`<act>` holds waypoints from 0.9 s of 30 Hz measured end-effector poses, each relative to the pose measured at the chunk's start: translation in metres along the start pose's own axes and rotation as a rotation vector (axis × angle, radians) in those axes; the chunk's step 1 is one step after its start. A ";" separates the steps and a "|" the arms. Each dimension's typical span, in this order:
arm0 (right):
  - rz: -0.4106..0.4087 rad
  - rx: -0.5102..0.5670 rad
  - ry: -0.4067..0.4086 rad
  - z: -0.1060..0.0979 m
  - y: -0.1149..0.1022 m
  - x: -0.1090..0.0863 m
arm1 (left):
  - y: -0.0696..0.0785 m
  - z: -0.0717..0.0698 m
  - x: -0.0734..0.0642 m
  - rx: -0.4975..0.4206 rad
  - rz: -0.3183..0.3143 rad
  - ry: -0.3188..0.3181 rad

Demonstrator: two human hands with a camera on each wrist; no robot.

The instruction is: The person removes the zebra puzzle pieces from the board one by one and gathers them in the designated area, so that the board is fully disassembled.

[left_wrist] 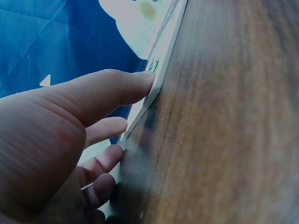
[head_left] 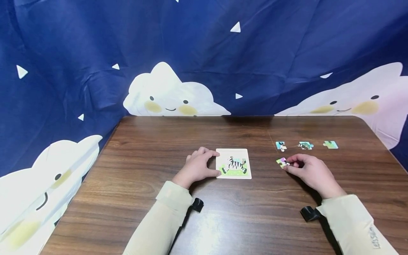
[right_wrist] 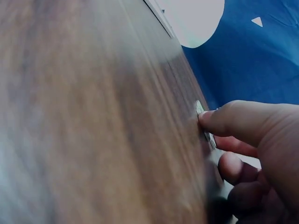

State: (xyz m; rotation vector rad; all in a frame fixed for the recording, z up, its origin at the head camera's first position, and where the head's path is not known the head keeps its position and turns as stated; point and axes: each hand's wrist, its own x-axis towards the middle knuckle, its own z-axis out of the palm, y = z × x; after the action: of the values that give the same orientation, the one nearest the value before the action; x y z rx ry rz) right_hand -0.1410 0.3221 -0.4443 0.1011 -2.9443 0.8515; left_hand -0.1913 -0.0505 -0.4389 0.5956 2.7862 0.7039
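Observation:
A square white puzzle board (head_left: 233,173) with a running zebra on green lies flat on the table. My left hand (head_left: 199,166) is at its left side, thumb and index finger spread apart and resting on the edge; in the left wrist view the thumb tip presses the board's rim (left_wrist: 161,70). Over to the right, my right hand (head_left: 313,173) pinches a small puzzle piece (head_left: 282,162), coloured green, white and purple, between thumb and forefinger. From the right wrist, that puzzle piece (right_wrist: 200,107) shows edge-on, low by the tabletop, partly hidden by the thumb.
Behind the right hand, three loose puzzle pieces lie in a row: one with black and white (head_left: 281,146), a blue-green one (head_left: 306,145) and a green one (head_left: 330,144). The brown wooden table (head_left: 153,138) ends at a blue cloud-patterned curtain (head_left: 204,42).

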 end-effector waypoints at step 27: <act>-0.025 0.008 -0.073 -0.010 0.015 0.002 | 0.000 -0.002 0.000 0.011 0.006 -0.007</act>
State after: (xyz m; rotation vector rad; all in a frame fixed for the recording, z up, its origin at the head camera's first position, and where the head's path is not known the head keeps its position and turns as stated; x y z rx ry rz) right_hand -0.1438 0.3400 -0.4433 0.1729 -3.0001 0.8752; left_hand -0.1919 -0.0518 -0.4371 0.6074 2.7849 0.6876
